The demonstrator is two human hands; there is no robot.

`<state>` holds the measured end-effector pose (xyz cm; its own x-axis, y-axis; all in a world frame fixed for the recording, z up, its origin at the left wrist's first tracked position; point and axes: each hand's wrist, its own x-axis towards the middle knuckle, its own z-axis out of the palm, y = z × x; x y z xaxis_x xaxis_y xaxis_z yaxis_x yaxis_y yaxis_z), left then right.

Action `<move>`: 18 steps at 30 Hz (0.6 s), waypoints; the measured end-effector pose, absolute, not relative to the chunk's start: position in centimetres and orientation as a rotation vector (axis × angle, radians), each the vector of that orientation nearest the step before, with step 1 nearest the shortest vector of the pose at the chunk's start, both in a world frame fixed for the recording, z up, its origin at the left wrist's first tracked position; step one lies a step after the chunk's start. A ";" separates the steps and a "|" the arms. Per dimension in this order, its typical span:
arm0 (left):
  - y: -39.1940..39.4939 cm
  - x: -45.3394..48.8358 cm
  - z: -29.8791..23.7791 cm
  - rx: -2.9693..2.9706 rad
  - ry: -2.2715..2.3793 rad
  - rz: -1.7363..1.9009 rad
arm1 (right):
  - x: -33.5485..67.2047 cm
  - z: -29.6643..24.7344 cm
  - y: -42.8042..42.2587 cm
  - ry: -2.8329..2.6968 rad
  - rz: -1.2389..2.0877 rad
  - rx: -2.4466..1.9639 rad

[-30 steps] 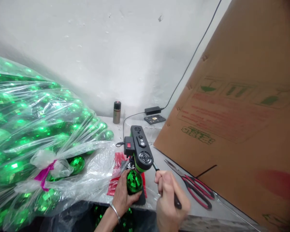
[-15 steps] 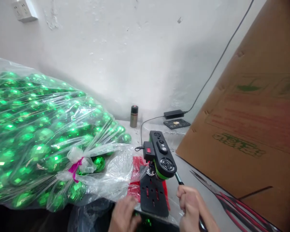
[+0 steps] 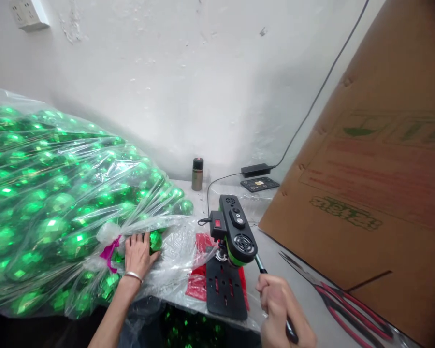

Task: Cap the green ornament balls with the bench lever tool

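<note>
Head camera live: I've got my left hand (image 3: 137,255) at a green mirrored ball (image 3: 155,240) beside the pink tie (image 3: 110,251). Careful here: loose clear plastic (image 3: 177,244) could snag my fingers, and an off-centre pinch could roll the ball away. Left arm's stretched forward, palm down; whether those fingers have closed on it, I can't tell. Right hand (image 3: 284,309)? Wrapped tight around the lever (image 3: 260,263) of the black-and-green machine (image 3: 239,229).
</note>
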<state>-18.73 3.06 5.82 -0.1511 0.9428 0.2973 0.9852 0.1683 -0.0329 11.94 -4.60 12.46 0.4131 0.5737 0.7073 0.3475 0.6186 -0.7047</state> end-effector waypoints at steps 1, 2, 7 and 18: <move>2.9 -18.7 5.7 -1.901 -2.158 -0.314 | 11.9 12.6 -4.6 -1.179 0.170 -0.947; 2.7 -18.5 5.6 -1.950 -2.114 -0.393 | 11.8 12.7 -4.6 -1.172 0.163 -0.943; 2.1 -15.9 3.5 -2.335 -2.030 -0.603 | 11.7 12.9 -4.3 -1.190 0.117 -0.898; 3.4 -11.9 1.8 -2.397 -2.369 -1.628 | 11.8 12.8 -4.4 -1.262 0.084 -0.864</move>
